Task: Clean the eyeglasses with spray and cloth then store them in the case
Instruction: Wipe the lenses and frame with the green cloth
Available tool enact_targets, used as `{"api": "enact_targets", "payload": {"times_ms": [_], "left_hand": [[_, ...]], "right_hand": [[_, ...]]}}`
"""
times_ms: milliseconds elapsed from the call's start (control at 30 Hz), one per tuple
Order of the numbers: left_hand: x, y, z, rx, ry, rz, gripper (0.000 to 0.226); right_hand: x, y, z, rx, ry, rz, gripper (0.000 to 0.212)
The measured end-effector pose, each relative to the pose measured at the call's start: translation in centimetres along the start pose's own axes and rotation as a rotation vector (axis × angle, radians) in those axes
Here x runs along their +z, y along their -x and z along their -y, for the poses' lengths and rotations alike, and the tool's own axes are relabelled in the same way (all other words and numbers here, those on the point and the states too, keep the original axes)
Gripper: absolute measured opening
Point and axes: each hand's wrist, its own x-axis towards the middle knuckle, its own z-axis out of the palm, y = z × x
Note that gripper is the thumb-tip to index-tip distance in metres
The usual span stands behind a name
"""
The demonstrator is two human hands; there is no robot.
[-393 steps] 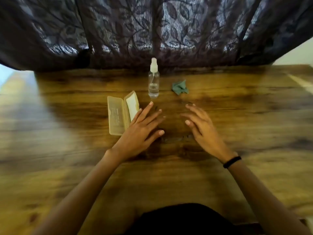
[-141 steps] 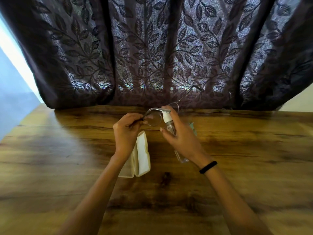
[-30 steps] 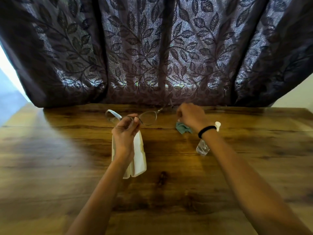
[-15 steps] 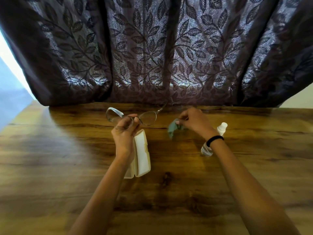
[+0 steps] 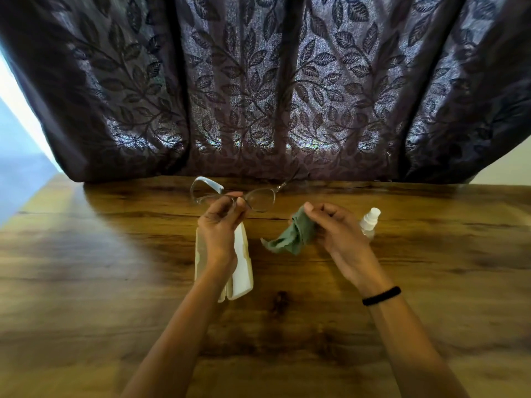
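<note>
My left hand (image 5: 220, 225) pinches the eyeglasses (image 5: 258, 198) at the bridge and holds them up above the table, arms unfolded, lenses facing me. My right hand (image 5: 336, 234) grips a crumpled green cloth (image 5: 293, 237), lifted off the table just right of the glasses and apart from them. The cream glasses case (image 5: 242, 268) lies open on the table under my left wrist, partly hidden by it. The clear spray bottle (image 5: 369, 222) with a white nozzle stands behind my right hand.
The wooden table (image 5: 115, 282) stretches wide on both sides. A dark leaf-patterned curtain (image 5: 258, 96) hangs along its far edge. A black band (image 5: 380, 295) sits on my right wrist.
My right hand has picked the green cloth up from the table and drawn it back toward me and the glasses. My left hand keeps the glasses in about the same place.
</note>
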Motion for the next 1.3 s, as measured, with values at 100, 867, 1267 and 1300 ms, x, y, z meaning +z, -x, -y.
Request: {"api": "enact_targets", "payload": {"times_ms": [100, 867, 1267, 1300], "left_hand": [[0.7, 0.6, -0.8, 0.002, -0.020, -0.009, 0.009], [2.2, 2.4, -2.4, 0.012, -0.059, 0.037, 0.020], [1.8, 2.1, -1.6, 0.068, -0.068, 0.049, 0.010], [1.7, 2.0, -1.6, 0.081, -0.076, 0.048, 0.010]], "right_hand": [[0.6, 0.3, -0.2, -0.039, -0.097, 0.012, 0.012], [4.7, 0.8, -0.5, -0.643, 1.153, -0.205, 0.030], [5.1, 0.9, -0.6, -0.641, 1.087, -0.153, 0.033], [5.0, 0.8, -0.7, -0.638, 1.082, -0.158, 0.034]]}}
